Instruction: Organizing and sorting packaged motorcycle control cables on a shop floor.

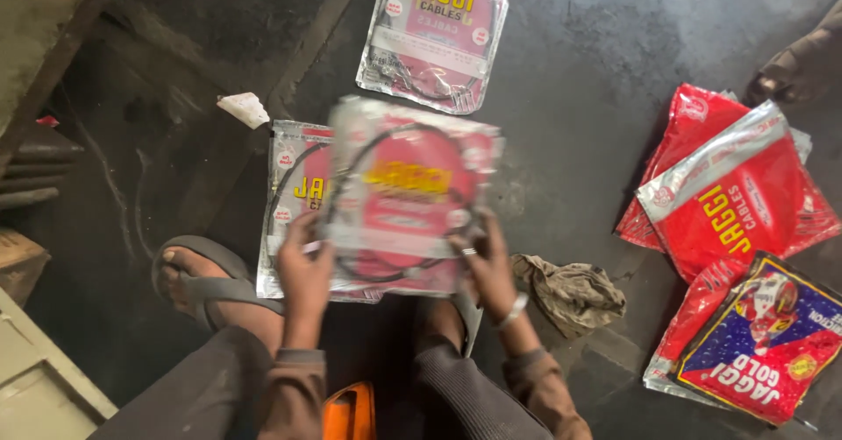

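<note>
A view from above looks down at a person crouched over a dark, dusty floor (596, 98). In the centre of the frame both hands hold up a clear plastic packet (408, 199) with a pink card insert and a coiled black cable inside; the packet is blurred. The left hand (304, 264) grips its lower left edge, fingers closed around the plastic with the thumb on the front. The right hand (485, 260) clamps the lower right edge in the same way — a ring shows on one finger and a metal bangle (511, 311) circles the wrist.

Directly beneath the held packet, partly covered by it, a second matching packet (294, 203) lies flat on the floor. A third matching packet (434, 32) lies at the top centre of the frame, well apart from the hands.

At lower left a foot in a grey sandal (206, 284) rests beside the floor packet. A crumpled brownish rag (570, 293) lies just right of the right wrist. At the right of the frame sits a loose stack of red packets (732, 186), and below them, at lower right, a blue and red packet (767, 343). A small scrap of white paper (244, 108) lies at upper left. An orange object (349, 412) shows at the bottom edge between the person's knees — what it is cannot be told.
</note>
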